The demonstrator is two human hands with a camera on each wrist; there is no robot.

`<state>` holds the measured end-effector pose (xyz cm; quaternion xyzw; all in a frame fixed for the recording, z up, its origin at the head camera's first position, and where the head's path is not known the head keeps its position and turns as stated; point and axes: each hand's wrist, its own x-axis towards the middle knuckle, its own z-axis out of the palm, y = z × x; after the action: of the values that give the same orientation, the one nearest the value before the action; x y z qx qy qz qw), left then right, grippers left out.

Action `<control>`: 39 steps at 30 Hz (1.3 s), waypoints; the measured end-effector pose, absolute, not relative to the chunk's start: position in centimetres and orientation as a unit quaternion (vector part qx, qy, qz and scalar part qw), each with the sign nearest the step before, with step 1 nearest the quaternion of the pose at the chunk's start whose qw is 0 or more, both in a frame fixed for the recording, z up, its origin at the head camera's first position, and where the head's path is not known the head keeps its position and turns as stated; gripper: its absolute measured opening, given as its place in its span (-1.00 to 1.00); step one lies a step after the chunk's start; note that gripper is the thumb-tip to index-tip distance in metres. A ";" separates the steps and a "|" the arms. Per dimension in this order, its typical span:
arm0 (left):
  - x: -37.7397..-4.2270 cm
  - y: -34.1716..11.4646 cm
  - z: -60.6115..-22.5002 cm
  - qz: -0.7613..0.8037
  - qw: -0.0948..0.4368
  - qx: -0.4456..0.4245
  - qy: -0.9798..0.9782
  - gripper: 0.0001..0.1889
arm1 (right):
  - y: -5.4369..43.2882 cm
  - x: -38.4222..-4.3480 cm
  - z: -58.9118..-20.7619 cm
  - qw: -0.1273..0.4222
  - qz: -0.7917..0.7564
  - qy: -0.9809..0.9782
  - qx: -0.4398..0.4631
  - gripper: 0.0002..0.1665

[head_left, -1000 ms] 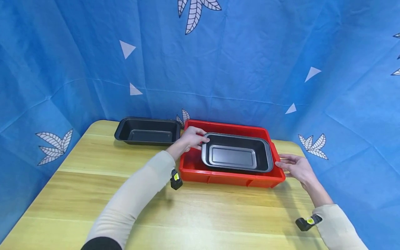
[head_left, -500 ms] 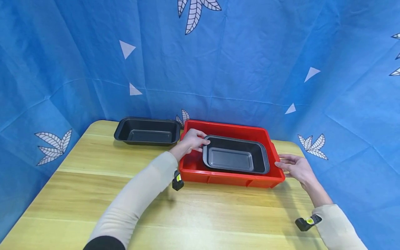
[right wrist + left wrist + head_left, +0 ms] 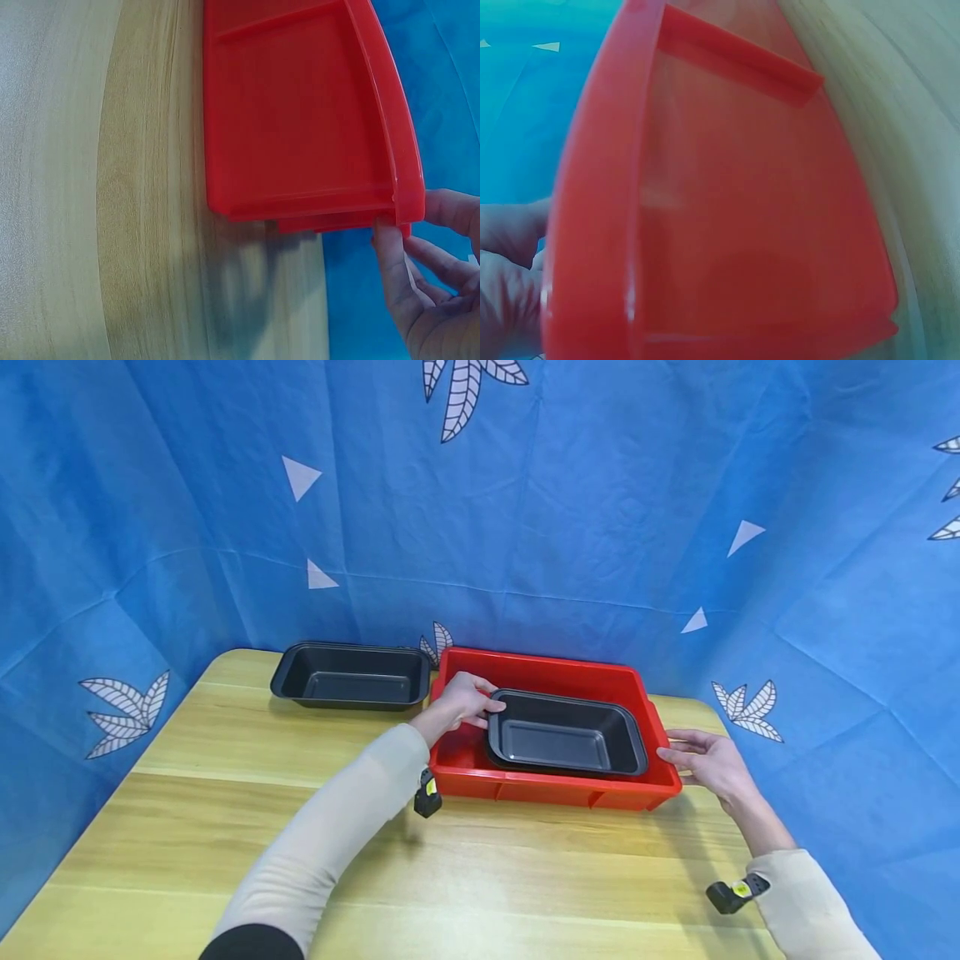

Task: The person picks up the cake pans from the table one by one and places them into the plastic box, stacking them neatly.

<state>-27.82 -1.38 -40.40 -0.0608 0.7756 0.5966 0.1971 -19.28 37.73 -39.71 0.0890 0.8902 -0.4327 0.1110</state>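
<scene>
In the head view, my left hand [image 3: 463,697] pinches the left rim of a dark metal loaf pan [image 3: 558,745]. That pan lies inside a red plastic bin [image 3: 517,785], slightly turned, close to the bin's front wall. Only part of the left hand shows in the left wrist view, behind the bin's red rim [image 3: 600,187], and the pan is hidden there. At the bin's right end, my right hand [image 3: 708,764] holds the rim between thumb and fingers. The right wrist view shows its fingers [image 3: 390,259] against the corner of the rim.
A second dark loaf pan [image 3: 360,677] stands on the wooden table [image 3: 480,877], to the left of the bin and near the back edge. A blue patterned cloth [image 3: 600,510] hangs behind the table and along its sides.
The loaf pan in my left hand has sunk lower in the bin, and its right end has shifted slightly left. The left hand dropped a little with it. My right hand stays at the bin's rim.
</scene>
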 end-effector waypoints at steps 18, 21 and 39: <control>-27.6 -2.7 -38.9 0.609 0.192 -0.044 0.768 -0.44 | 37.5 -19.1 -39.3 0.111 -0.431 0.891 0.088 -0.12; -27.7 -3.3 -38.7 0.608 0.190 -0.043 0.770 -0.43 | 37.6 -19.1 -39.4 0.111 -0.431 0.891 0.087 -0.13; -28.4 -10.8 -35.6 0.593 0.159 -0.020 0.789 -0.52 | 37.7 -19.4 -39.8 0.112 -0.434 0.889 0.090 -0.16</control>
<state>-28.37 -10.83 -35.56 -0.0204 0.7893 0.5927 0.1591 -19.44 37.69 -39.76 0.0901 0.8893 -0.4342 0.1115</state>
